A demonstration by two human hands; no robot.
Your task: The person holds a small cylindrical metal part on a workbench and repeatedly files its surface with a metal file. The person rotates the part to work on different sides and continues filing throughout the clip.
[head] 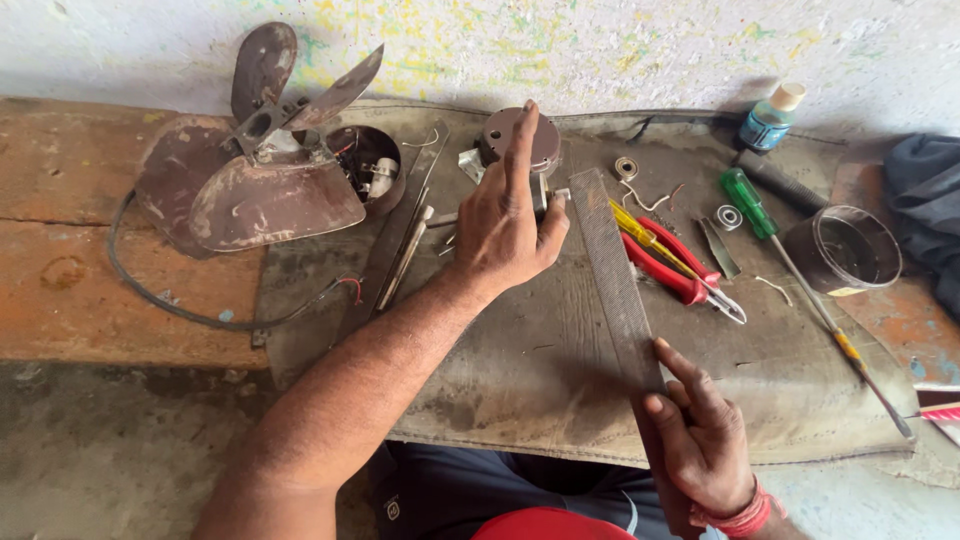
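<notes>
My left hand (505,225) grips a small metal part by a round brown motor piece (520,135), with the index finger stretched up over that piece. My right hand (700,430) holds the near end of a long flat metal file (615,275). The file runs diagonally up to the part under my left hand. Both lie over a grey cloth mat (560,390) spread on the bench.
A rusty fan blade and housing (265,170) with a black cable sits at left. Red pliers (675,265), a yellow tool, a green-handled screwdriver (760,215), bearings, a clear cup (845,250) and a small bottle (770,115) lie at right. Thin rods lie left of my hand.
</notes>
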